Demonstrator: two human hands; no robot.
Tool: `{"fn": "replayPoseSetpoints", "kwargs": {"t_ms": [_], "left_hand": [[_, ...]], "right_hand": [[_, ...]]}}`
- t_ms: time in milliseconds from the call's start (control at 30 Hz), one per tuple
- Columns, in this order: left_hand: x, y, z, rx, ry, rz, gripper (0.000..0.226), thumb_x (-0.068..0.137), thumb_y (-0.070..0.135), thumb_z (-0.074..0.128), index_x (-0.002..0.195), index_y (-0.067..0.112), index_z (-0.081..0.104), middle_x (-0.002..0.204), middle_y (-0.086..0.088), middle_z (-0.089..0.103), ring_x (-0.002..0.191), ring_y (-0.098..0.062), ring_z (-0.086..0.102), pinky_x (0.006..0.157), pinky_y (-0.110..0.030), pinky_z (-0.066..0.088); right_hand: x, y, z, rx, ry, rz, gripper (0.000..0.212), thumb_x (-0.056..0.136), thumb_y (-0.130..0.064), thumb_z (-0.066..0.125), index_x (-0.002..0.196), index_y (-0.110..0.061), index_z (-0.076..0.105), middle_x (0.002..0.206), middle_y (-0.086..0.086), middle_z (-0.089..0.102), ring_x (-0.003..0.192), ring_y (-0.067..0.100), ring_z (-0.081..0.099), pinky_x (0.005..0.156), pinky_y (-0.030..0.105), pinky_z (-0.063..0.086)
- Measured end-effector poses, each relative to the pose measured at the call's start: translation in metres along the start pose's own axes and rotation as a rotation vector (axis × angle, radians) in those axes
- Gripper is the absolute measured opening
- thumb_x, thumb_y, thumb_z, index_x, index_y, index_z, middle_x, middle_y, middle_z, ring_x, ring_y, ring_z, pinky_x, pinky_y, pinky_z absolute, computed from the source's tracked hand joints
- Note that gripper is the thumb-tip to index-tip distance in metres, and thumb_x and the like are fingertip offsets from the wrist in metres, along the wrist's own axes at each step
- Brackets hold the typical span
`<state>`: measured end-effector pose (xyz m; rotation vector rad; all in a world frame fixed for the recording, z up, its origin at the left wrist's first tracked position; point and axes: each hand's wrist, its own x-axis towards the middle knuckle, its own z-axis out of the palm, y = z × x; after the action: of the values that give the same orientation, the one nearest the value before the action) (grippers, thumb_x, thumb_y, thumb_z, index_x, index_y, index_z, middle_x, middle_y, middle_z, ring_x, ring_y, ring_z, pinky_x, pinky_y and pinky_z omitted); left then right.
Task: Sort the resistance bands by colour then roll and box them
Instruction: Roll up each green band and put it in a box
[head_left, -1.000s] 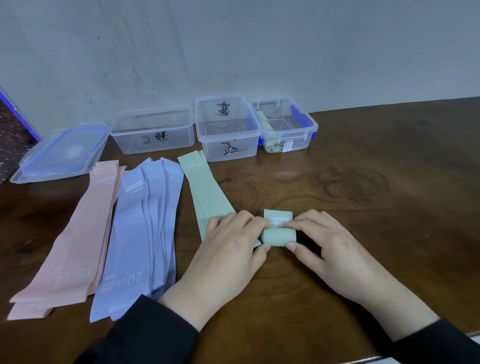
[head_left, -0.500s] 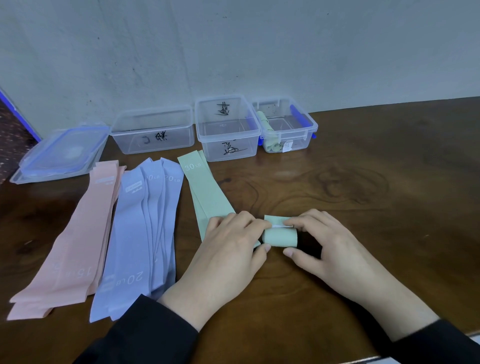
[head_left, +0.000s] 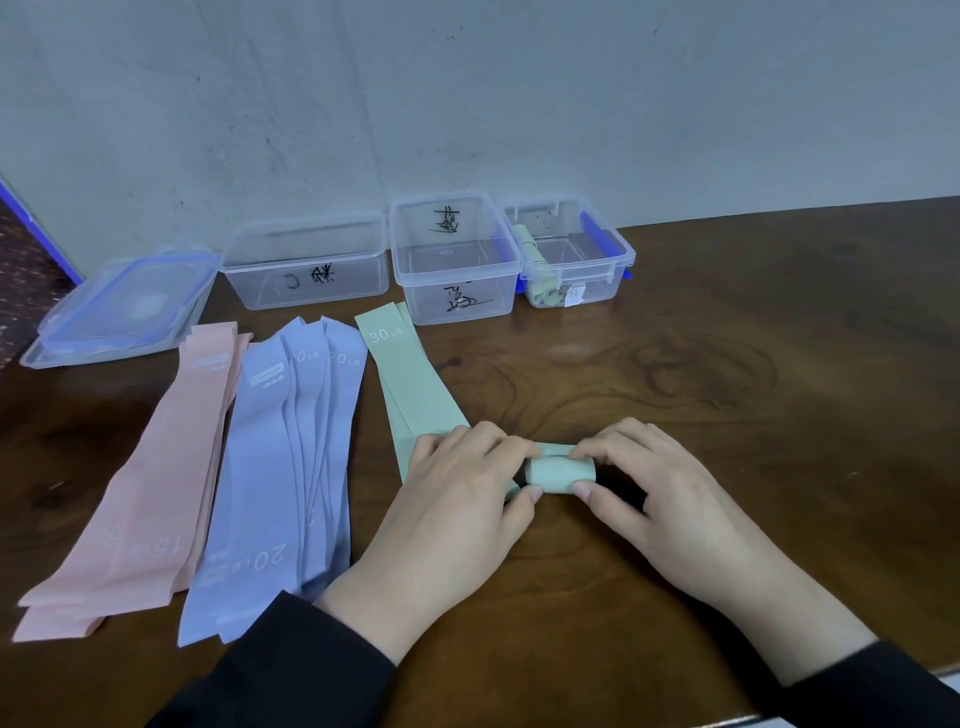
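A rolled green band (head_left: 560, 472) lies on the wooden table (head_left: 727, 395) between my hands. My left hand (head_left: 457, 499) pinches its left end with thumb and fingers. My right hand (head_left: 649, 488) pinches its right end, fingers curled over the top. Flat green bands (head_left: 410, 384) marked 30 LB lie just left of it, partly under my left hand. A pile of blue bands (head_left: 291, 457) and a pile of pink bands (head_left: 150, 483) lie further left.
Three clear open boxes stand by the wall: left box (head_left: 306, 265), middle box (head_left: 457, 260), right box (head_left: 571, 254) holding rolled green bands. Stacked lids (head_left: 124, 306) lie at far left. The table's near edge (head_left: 727, 719) runs below my right wrist.
The loose tail of the green band beyond the roll has shortened as my fingers rolled it away from me. Both hands stayed in place.
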<state>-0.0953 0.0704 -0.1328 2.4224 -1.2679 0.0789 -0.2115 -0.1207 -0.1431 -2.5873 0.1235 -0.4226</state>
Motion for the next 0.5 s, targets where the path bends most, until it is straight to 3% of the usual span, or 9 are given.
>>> {"fn": "replayPoseSetpoints", "kwargs": {"t_ms": [133, 367, 500], "left_hand": [[-0.001, 0.006, -0.005, 0.074, 0.078, 0.028, 0.035, 0.098, 0.05, 0.047, 0.126, 0.034, 0.06, 0.112, 0.014, 0.058, 0.105, -0.008, 0.052, 0.096, -0.034, 0.042], [0.007, 0.013, -0.009, 0.179, 0.065, 0.075, 0.034, 0.099, 0.05, 0.048, 0.124, 0.036, 0.065, 0.111, 0.014, 0.056, 0.105, -0.009, 0.049, 0.096, -0.036, 0.039], [0.019, 0.013, -0.011, 0.219, -0.012, 0.081, 0.039, 0.098, 0.053, 0.047, 0.129, 0.035, 0.059, 0.113, 0.012, 0.05, 0.106, -0.01, 0.045, 0.096, -0.037, 0.035]], "right_hand": [[0.001, 0.002, 0.002, 0.006, 0.018, 0.01, 0.03, 0.095, -0.049, 0.055, 0.121, -0.038, 0.066, 0.111, -0.026, 0.052, 0.11, 0.003, 0.052, 0.088, 0.023, 0.048], [0.004, 0.001, 0.005, -0.046, 0.101, -0.01, 0.03, 0.095, -0.043, 0.058, 0.121, -0.031, 0.065, 0.109, -0.023, 0.05, 0.103, 0.004, 0.054, 0.079, 0.028, 0.055], [0.013, 0.0, 0.005, -0.092, 0.121, -0.043, 0.02, 0.097, -0.038, 0.057, 0.11, -0.029, 0.07, 0.107, -0.019, 0.048, 0.097, 0.007, 0.053, 0.068, 0.031, 0.055]]}}
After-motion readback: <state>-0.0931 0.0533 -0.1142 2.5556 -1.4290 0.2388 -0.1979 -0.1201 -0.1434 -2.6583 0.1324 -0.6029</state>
